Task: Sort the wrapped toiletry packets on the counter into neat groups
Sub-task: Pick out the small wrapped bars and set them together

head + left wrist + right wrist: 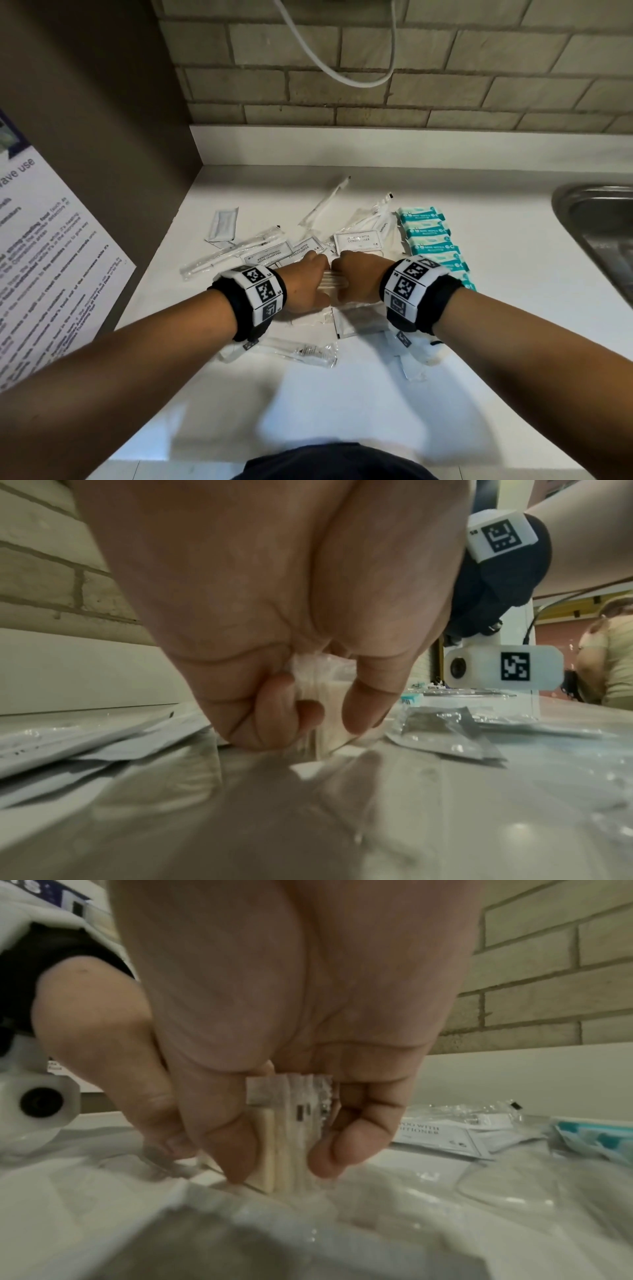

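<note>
Both hands meet at the middle of the glossy white counter (342, 394). The left hand (305, 284) and right hand (359, 277) each pinch one end of a thin stack of flat, crinkly clear-wrapped packets (294, 1131), stood on edge, thumbs and curled fingers pressing its faces. Around them lie loose packets: matte white shampoo sachets (358, 241), long clear toothbrush sleeves (219, 262), a grey foil sachet (441, 729). Teal wipe packs (431, 240) sit in a tidy row to the right, near the steel sink (603, 233).
</note>
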`<state>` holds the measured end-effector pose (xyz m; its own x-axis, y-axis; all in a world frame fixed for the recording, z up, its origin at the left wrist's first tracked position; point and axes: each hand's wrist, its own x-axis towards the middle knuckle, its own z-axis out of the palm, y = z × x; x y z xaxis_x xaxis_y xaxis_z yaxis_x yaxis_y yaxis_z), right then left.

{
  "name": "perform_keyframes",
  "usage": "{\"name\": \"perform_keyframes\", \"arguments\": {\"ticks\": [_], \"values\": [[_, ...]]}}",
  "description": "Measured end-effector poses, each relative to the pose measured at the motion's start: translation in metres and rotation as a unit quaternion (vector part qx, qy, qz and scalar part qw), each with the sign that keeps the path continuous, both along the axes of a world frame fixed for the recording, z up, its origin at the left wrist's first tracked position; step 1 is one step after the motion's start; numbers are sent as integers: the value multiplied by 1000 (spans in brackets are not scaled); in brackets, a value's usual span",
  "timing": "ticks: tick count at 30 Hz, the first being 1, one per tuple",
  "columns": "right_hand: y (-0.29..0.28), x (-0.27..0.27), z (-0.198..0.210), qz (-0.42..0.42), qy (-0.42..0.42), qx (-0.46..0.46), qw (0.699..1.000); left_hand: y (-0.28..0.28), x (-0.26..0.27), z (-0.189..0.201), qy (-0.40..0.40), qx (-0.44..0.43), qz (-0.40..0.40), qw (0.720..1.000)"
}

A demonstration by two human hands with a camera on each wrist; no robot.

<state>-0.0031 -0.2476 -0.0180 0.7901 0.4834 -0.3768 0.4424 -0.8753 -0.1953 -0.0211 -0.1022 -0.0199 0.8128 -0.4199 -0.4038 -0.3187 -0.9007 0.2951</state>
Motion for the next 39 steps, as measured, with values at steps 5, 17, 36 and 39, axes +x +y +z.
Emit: {"name": "perform_keyframes", "arguments": {"ticks": [5, 17, 36, 39], "values": [[-8, 0, 8, -36, 4, 14, 999, 0, 1, 9, -5, -49, 10, 999], [-88, -8, 71, -212, 0, 204, 956, -33, 27, 52, 62, -332, 122, 933], [-312, 46, 52, -340, 80, 267, 898, -273, 81, 33, 76, -313, 226, 919], [-319, 65, 41, -338, 88, 278, 895, -283, 92, 28, 60, -296, 276, 912]]}}
